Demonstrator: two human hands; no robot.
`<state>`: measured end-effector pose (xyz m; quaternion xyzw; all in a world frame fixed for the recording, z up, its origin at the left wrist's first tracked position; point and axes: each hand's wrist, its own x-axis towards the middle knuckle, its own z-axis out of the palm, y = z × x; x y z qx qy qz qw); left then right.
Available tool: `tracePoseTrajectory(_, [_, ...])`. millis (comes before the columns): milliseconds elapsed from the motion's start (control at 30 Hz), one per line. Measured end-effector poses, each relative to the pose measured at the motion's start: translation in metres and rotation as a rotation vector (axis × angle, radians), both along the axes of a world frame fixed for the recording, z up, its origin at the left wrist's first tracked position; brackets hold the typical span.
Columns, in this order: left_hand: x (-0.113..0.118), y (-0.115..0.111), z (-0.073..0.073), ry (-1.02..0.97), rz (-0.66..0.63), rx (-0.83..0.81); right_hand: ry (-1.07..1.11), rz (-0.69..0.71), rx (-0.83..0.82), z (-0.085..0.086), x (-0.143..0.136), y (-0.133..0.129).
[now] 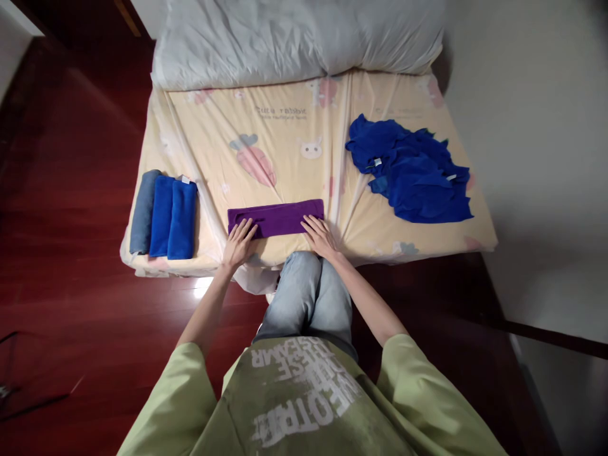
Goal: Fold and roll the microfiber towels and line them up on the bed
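Note:
A purple cloth [280, 218], folded into a long flat strip, lies on the bed near its front edge. My left hand [240, 242] rests on the strip's left end with its fingers spread. On the right end lies my right hand [319, 235], fingers flat and slightly apart. Neither hand grips the fabric. To the left are two folded blue cloths [182, 218] side by side, next to a grey-blue one [145, 212]. A loose, crumpled heap of blue cloths [418, 171] with white tags lies on the right.
The bed [285, 158] has a cream sheet printed with carrots and rabbits. A grey quilt [294, 38] is bunched along its far side. A pale wall [536, 126] stands to the right, and dark red floor [66, 221] shows at the left.

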<state>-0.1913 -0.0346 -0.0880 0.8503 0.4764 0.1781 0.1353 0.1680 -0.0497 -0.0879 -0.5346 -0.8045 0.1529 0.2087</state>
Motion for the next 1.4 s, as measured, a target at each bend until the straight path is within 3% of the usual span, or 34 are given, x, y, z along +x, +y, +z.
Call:
tracePoseTrajectory(167, [-0.009,0.0,-0.014,0.036,0.008,-0.023,-0.04,0.049,-0.054,-0.013,0.02,0.004])
tracePoseTrajectory(433, [-0.009,0.001,-0.019,0.043,0.042,-0.007,-0.053,0.051,-0.071,-0.028,0.025,0.007])
tracePoseTrajectory(633, [-0.009,0.006,-0.022,0.052,0.038,-0.034,-0.052,0.063,-0.098,-0.022,0.026,0.01])
tracePoseTrajectory(833, [-0.021,0.017,-0.014,0.036,0.027,-0.063,-0.026,0.086,-0.081,-0.008,0.03,0.021])
tracePoseTrajectory(1100, [-0.048,0.032,-0.007,-0.157,-0.01,-0.099,0.038,-0.008,-0.069,0.005,0.031,0.036])
tracePoseTrajectory(1200, [-0.053,0.04,-0.005,-0.25,0.043,-0.153,0.139,-0.062,-0.069,0.004,0.035,0.045])
tracePoseTrajectory(1400, [-0.051,0.063,0.001,-0.373,0.287,-0.226,0.297,-0.205,-0.124,-0.009,0.041,0.07])
